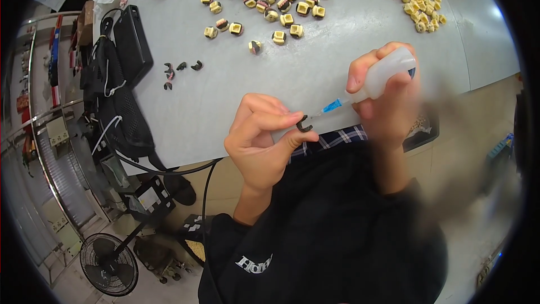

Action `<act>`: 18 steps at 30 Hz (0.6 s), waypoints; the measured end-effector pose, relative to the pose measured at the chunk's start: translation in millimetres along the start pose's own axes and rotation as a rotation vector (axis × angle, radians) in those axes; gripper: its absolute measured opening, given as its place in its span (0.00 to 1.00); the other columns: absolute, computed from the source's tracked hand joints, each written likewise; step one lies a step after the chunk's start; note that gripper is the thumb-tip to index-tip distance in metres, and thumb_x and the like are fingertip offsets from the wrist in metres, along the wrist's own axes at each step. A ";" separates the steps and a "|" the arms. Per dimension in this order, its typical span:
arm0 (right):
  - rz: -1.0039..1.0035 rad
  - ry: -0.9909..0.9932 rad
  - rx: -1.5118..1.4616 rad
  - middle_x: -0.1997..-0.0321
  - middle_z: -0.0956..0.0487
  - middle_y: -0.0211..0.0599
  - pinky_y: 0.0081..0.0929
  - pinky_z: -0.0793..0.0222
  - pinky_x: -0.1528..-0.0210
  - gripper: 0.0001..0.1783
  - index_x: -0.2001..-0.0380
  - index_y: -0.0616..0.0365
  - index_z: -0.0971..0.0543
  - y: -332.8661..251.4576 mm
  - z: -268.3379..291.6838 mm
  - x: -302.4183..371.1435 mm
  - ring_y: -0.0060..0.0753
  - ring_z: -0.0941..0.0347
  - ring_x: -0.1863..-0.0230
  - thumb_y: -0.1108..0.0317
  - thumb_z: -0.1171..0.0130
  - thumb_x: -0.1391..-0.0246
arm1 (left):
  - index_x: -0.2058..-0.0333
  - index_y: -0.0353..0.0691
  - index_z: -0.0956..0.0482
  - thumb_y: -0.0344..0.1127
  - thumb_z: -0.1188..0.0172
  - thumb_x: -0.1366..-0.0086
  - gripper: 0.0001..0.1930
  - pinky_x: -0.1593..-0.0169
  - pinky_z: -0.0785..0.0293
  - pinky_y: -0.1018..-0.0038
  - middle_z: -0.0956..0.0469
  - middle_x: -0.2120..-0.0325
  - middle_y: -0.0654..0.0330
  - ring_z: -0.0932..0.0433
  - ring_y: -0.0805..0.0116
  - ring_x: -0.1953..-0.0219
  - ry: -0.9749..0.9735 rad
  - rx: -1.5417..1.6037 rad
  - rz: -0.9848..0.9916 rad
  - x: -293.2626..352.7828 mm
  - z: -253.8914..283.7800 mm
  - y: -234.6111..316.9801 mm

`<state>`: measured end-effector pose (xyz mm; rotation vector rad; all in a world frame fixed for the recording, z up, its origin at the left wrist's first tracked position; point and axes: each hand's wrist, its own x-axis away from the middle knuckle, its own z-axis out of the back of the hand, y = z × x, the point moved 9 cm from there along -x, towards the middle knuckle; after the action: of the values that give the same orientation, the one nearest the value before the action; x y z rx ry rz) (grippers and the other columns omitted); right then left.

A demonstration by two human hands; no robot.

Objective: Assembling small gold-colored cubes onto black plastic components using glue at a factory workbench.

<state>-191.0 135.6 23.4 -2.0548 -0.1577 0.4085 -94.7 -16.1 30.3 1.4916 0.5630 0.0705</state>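
Observation:
Between the thumb and fingertips of my left hand (261, 138) is a small black curved piece (304, 125), shaped like a C. My right hand (388, 95) is wrapped round a white translucent squeeze bottle (385, 73), tilted down to the left. The bottle's blue needle tip (332, 106) points at the black piece, its thin end very close to it; whether they touch I cannot tell. Both hands are above the table's near edge. Farther left on the table lie several loose black curved pieces (196, 66), some with pink on them.
Many small cream-and-black assembled pieces (278, 36) are spread over the far middle of the grey table (236, 84). A heap of plain cream pieces (419, 5) sits far right. At the left edge are a black box-shaped device (133, 44), a black mesh bag (121, 107) and cables. A fan (108, 264) stands lower left.

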 end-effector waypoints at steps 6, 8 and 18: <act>-0.081 0.120 -0.009 0.70 0.25 0.43 0.13 0.40 0.72 0.25 0.59 0.57 0.38 9.9 21.8 3.5 0.16 0.37 0.76 0.44 0.55 0.42 | 0.71 0.33 0.24 0.17 0.31 0.61 0.15 0.65 0.31 0.76 0.32 0.71 0.58 0.32 0.68 0.67 0.080 0.004 0.054 7.1 7.3 -3.4; -0.068 0.057 -0.071 0.63 0.25 0.46 0.16 0.36 0.67 0.23 0.59 0.57 0.37 -6.3 15.8 4.8 0.20 0.32 0.69 0.48 0.51 0.42 | 0.71 0.33 0.25 0.22 0.30 0.58 0.14 0.62 0.33 0.74 0.32 0.70 0.58 0.32 0.66 0.66 0.102 -0.003 0.041 13.1 12.2 -5.0; 0.165 0.102 0.581 0.49 0.28 0.50 0.28 0.30 0.53 0.18 0.61 0.59 0.37 -43.9 32.4 2.3 0.30 0.27 0.58 0.80 0.41 0.52 | 0.64 0.34 0.28 0.24 0.40 0.43 0.09 0.57 0.36 0.78 0.34 0.64 0.62 0.35 0.73 0.63 0.128 0.131 -0.008 14.5 22.9 -2.9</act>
<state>-197.6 184.7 46.3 -1.5128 0.1778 0.3944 -73.9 -31.9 22.5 1.6199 0.6877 0.1253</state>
